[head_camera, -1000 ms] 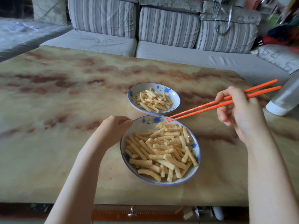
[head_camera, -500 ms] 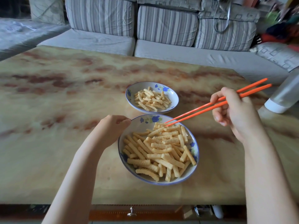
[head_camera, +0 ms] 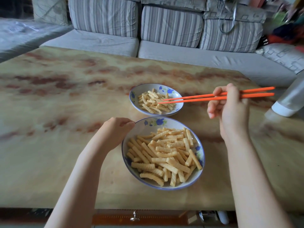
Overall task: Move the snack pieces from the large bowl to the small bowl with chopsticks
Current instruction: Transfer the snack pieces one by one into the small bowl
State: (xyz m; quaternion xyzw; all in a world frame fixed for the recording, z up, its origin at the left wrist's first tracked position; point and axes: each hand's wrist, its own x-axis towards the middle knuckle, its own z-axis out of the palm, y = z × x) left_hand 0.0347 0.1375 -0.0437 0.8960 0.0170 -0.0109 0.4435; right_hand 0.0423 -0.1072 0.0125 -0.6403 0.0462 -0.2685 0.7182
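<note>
**Chopsticks out over the far bowl, left hand on the near one.**

Your right hand (head_camera: 230, 111), right of centre, has its fingers wrapped round the pair of orange plastic chopsticks (head_camera: 197, 98) and holds them nearly level. Their tips sit close together over the pile in the small bowl (head_camera: 135, 92), white ceramic with a blue rim and blue flowers, just above centre frame. I cannot tell whether they touch or carry a piece. The ridged pale-yellow snack pieces (head_camera: 164, 153) lie heaped in the large bowl (head_camera: 148, 129), same pattern, lower centre, with a thinner layer in the small one just beyond it. Your left hand (head_camera: 115, 130), fingers curled, pinches the large bowl's upper-left rim. Both bowls rest on the marbled tan tabletop (head_camera: 65, 112). A silvery container with a white base (head_camera: 289, 102) stands at the right edge, and a striped grey sofa (head_camera: 164, 30) fills the top.
</note>
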